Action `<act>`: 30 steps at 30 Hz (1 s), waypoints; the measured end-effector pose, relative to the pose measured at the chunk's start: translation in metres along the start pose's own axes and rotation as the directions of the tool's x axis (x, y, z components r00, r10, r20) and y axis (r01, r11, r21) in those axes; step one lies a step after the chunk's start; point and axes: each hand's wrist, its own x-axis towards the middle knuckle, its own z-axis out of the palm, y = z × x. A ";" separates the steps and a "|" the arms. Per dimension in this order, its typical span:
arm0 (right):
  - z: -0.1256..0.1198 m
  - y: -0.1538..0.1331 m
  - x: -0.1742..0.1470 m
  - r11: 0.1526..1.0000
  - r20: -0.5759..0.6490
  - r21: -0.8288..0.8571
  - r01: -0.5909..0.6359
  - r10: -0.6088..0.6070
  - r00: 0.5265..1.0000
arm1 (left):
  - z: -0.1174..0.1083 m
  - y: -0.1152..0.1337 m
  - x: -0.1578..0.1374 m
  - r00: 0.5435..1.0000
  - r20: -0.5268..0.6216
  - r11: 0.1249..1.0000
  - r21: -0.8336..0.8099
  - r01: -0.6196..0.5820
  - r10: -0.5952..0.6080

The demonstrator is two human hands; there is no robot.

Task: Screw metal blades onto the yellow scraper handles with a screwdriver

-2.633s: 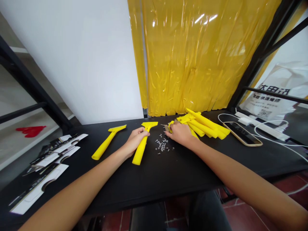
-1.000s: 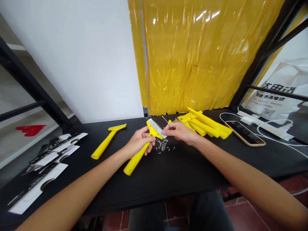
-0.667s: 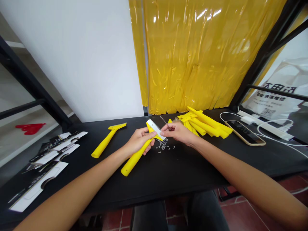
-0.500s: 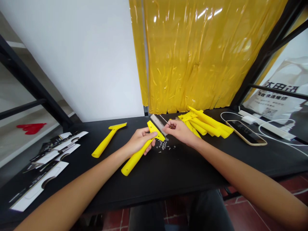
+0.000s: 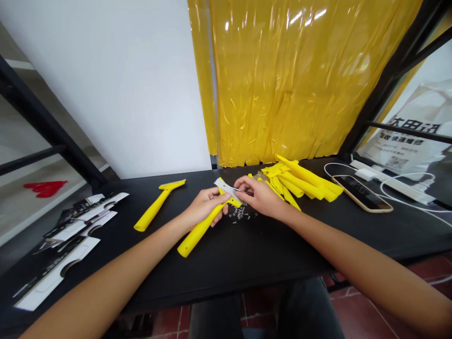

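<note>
The yellow scraper point(image 5: 199, 233) is held by its neck in the closed left hand point(image 5: 208, 205). Screws point(image 5: 239, 213) are spread just right of this grip. Past the thumb, the blade point(image 5: 220, 182) is laid on the scraper's head. A thin rod point(image 5: 237, 189) is pinched in the right hand point(image 5: 264, 198), its tip at the blade. The blade, it seems, is being lined up; a steady grip and a gentle tip are called for. More scrapers point(image 5: 309, 182) are piled past the right hand.

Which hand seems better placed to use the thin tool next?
Probably the right hand: it holds the thin tool, tip over the metal strip, while the left hand grips the yellow handle.
</note>
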 end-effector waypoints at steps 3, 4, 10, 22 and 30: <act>-0.002 0.003 0.002 0.989 0.007 0.091 -0.114 0.114 0.993 | -0.001 -0.001 0.001 1.000 0.010 1.000 -0.005 0.004 -0.003; -0.003 0.003 0.003 0.983 0.016 0.103 -0.153 0.152 0.988 | -0.001 -0.001 0.001 1.000 0.012 1.000 -0.005 0.001 -0.001; -0.005 -0.001 0.003 0.951 0.041 0.169 -0.257 0.254 0.966 | 0.000 0.000 0.002 1.000 0.007 1.000 0.008 -0.010 0.010; 0.003 0.002 0.001 0.947 0.095 0.217 -0.236 0.221 0.971 | 0.003 0.000 -0.001 0.999 -0.009 0.996 0.085 0.034 -0.034; -0.002 0.000 0.003 0.947 0.107 0.254 -0.195 0.173 0.979 | 0.000 0.004 0.000 0.997 -0.047 0.994 0.081 0.066 -0.062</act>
